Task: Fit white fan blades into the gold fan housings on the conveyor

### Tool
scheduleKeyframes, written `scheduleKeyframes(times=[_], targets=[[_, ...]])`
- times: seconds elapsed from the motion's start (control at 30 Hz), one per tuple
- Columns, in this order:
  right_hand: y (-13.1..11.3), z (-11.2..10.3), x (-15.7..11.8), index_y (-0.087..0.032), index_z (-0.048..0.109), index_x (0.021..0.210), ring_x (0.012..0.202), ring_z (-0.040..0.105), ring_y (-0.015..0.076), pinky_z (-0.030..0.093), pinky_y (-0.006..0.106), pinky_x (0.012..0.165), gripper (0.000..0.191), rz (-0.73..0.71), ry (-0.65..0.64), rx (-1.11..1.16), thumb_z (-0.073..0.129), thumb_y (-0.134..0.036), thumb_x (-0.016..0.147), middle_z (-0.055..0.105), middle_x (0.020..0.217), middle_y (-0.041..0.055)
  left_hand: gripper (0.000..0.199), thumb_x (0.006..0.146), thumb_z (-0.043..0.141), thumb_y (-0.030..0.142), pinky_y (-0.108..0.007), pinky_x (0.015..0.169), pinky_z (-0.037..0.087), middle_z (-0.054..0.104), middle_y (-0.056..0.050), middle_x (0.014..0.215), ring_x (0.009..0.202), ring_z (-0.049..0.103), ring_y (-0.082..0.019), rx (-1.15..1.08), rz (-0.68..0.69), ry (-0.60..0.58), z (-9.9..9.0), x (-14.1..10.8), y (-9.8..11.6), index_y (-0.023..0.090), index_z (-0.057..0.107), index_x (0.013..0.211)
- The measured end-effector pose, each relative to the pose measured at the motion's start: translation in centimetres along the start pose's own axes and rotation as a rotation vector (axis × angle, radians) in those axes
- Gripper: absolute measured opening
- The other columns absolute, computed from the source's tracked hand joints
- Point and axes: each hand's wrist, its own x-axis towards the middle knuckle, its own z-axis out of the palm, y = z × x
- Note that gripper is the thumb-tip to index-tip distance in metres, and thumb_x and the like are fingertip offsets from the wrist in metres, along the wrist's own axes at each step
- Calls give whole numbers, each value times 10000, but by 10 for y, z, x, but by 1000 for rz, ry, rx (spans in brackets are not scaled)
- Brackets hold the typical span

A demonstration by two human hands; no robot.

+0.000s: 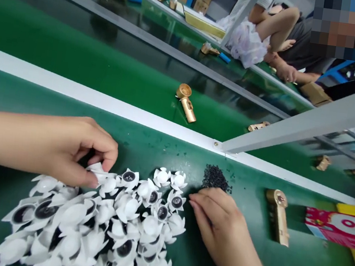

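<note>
My left hand [73,152] pinches a white fan blade [96,168] between thumb and fingers, at the far left edge of a heap of white fan blades [128,207]. Several blades in the heap show dark round hubs. On the right, my right hand [218,217] rests by a small mound of tiny black parts [215,177], just on its near side. Its fingers are drawn together, and anything between them is hidden. A gold handheld-fan casing [279,216] lies on the green tabletop to the right of this hand.
A green conveyor belt [137,88] runs beyond a white rail [103,101], carrying a gold casing [188,104]. A grey post [297,118] slants up at right. A red box [338,226] lies far right. Across the belt, a co-worker's hand [286,72] is visible.
</note>
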Motion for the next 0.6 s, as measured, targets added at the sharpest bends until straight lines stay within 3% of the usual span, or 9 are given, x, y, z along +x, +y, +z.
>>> scheduleKeyframes(times=[0.07,0.13,0.23,0.33,0.47,0.6], targets=[[-4,-4,5,-159,667,992,869,582,198,459,372,787,164,-56,-37,-86,512,-115,968,658,956,71,203,914,550,273,-171,568,391,677,21,763,619,516,-72,-43,28,-35,-8,9,-4,184,660,768],[-9,-6,10,-138,669,928,799,558,202,430,367,723,196,-118,-71,-191,482,-92,967,632,861,69,180,909,530,192,-213,729,457,720,-23,958,798,592,-109,-25,88,54,-12,16,-9,192,703,857],[-12,-3,16,-131,652,841,723,510,201,390,363,673,215,-176,-113,-355,475,-67,942,594,790,68,154,872,587,220,-281,818,479,716,-61,1052,900,627,-169,-32,193,97,-13,18,-17,221,738,903],[-11,-1,18,-141,630,791,714,499,209,390,376,684,201,-188,-117,-424,493,-58,913,593,785,77,165,764,740,299,-278,844,487,704,-78,1100,961,644,-212,-57,180,120,-11,16,-24,239,748,917],[-12,-11,29,-147,606,834,761,536,200,432,358,717,157,-166,-71,-349,491,-77,915,606,817,75,455,728,786,408,-306,955,457,690,-85,1149,1085,618,-252,28,106,124,-8,17,-33,245,713,1146],[-36,-21,68,-179,577,875,795,552,167,456,313,729,112,-118,16,-23,504,-101,907,609,851,45,315,797,746,395,-314,962,449,715,-86,1114,1043,630,-226,18,157,136,-2,19,-33,241,746,1072]])
